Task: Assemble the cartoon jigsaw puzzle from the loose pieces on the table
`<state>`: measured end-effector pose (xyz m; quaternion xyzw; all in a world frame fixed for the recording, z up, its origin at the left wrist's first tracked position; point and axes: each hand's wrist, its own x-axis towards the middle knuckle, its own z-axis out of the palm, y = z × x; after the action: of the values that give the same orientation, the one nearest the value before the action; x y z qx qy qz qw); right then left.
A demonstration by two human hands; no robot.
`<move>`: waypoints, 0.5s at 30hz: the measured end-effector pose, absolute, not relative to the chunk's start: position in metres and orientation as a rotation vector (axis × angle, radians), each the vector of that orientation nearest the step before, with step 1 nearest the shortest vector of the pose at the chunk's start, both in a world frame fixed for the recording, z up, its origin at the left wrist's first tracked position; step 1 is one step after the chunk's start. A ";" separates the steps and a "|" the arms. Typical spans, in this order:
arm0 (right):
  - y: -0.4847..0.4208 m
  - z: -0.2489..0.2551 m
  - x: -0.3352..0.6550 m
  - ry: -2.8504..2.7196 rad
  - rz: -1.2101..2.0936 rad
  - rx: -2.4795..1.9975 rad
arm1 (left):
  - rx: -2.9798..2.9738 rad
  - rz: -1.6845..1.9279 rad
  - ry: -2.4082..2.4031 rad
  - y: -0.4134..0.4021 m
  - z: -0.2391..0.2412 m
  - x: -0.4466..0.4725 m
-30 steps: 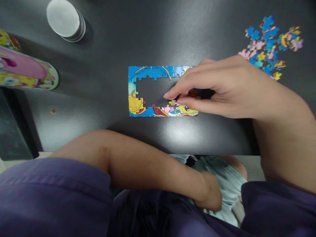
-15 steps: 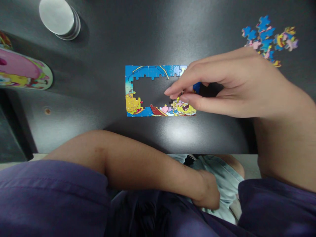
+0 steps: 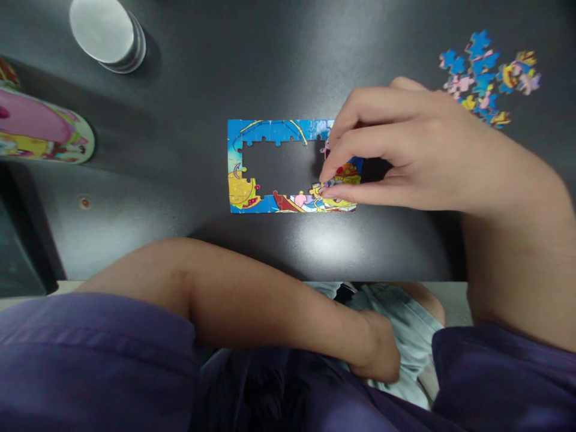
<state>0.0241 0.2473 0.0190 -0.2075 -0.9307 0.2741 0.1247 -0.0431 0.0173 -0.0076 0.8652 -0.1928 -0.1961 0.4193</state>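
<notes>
My right hand (image 3: 387, 144) is over the right end of a jigsaw puzzle (image 3: 270, 130) on the dark table. Its thumb and fingertips are pinched on a small yellow and purple puzzle piece (image 3: 316, 189) at the frame's lower right inner edge. Joined border pieces form a rectangle in blue, yellow and red around a bare middle. My fingers cover part of its upper right corner. My left hand (image 3: 378, 354) lies low over my lap, below the table edge, with its fingers hidden from view.
Several loose puzzle pieces (image 3: 483, 78) lie scattered at the upper right, partly behind my right hand. A round silvery lid (image 3: 103, 33) sits at the upper left. Below it, a printed pink and yellow tin (image 3: 42, 129) lies at the left edge.
My right hand's fingertips have come down and closed together at the lower right inner edge of the puzzle; the index finger has drawn back from the bare middle. My left hand stays put.
</notes>
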 end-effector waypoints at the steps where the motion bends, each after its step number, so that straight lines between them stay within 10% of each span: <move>1: 0.247 0.019 0.024 -2.715 0.807 -0.612 | 2.169 -0.486 -0.478 0.017 -0.008 -0.044; 15: 0.246 0.022 0.023 -2.703 0.814 -0.619 | 2.181 -0.480 -0.470 0.014 -0.010 -0.043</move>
<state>0.0231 0.2463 0.0216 -0.2123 -0.9279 0.2795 0.1255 -0.0429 0.0140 -0.0101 0.8689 -0.1872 -0.1912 0.4164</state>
